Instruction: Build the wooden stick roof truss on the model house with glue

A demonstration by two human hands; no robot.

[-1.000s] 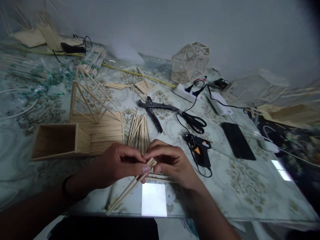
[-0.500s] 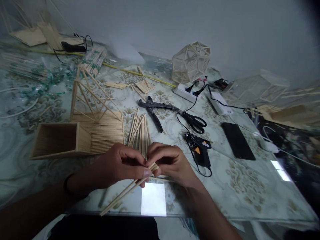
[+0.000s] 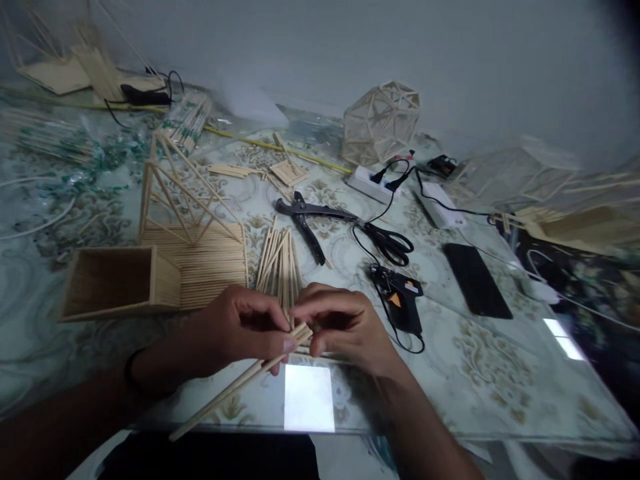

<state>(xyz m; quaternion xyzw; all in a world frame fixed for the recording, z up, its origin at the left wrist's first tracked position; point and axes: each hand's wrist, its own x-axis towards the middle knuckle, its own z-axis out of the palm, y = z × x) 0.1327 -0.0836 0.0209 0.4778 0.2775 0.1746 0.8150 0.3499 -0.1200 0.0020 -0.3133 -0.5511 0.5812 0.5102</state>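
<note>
Several thin wooden sticks (image 3: 235, 387) are pinched between the thumb and fingers of my left hand (image 3: 250, 330). Their upper ends meet at my fingertips, and the long ends slant down left past the table's front edge. My right hand (image 3: 345, 327) is beside those upper ends, thumb and index finger apart; whether the index fingertip touches the sticks I cannot tell. Just behind my hands lies a loose pile of sticks (image 3: 283, 257). To the left, a stick-built frame (image 3: 175, 187) rises from a slatted stick panel (image 3: 215, 267), with an open wooden box (image 3: 167, 277) against it.
Pliers-like cutters (image 3: 307, 230), black scissors (image 3: 393, 243) and a glue gun (image 3: 403, 300) lie right of the pile. Farther right is a black phone (image 3: 475, 280). Behind stand a power strip (image 3: 370, 183) and a stick lattice ball (image 3: 383, 123). Cords cross the table's right side.
The long ends of the sticks have shifted down and left. My right thumb and index finger have spread from their pinch at the upper ends. My left hand keeps its grip.
</note>
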